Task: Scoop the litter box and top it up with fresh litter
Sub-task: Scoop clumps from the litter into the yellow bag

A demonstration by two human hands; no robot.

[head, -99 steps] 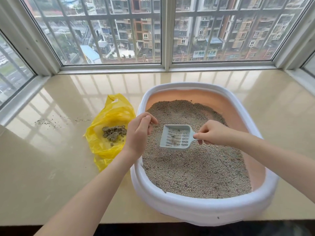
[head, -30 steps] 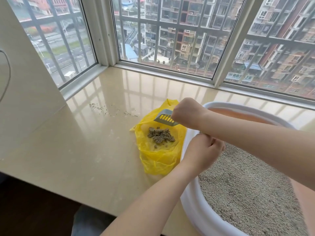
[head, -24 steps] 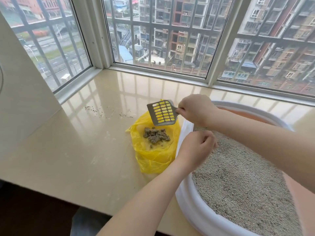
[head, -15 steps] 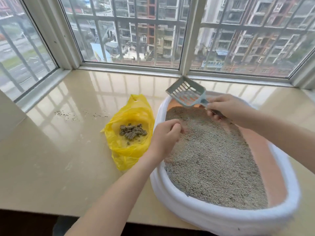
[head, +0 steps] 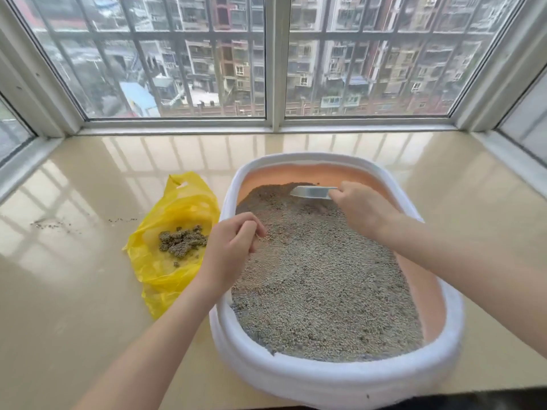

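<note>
A white-rimmed litter box [head: 325, 377] with a peach inner wall stands on the window ledge, holding grey litter [head: 319, 285]. My right hand [head: 364, 211] grips the handle of a pale blue slotted scoop [head: 310, 192]. The scoop is turned edge-on, and its blade is dug into the litter at the far end of the box. My left hand [head: 233, 244] lies over the box's left rim, its fingers curled down inside the wall. To the left of the box, an open yellow plastic bag [head: 177, 202] holds a heap of dark clumps [head: 182, 241].
The beige polished ledge [head: 74, 291] runs up to barred windows at the back and on both sides. A few litter grains [head: 56, 224] are scattered at the far left. The ledge's front edge drops off just below the box.
My right hand tipped the scoop over the yellow bag, then carried it back to the right and down into the litter at the far end. My left hand stayed at the left rim.
</note>
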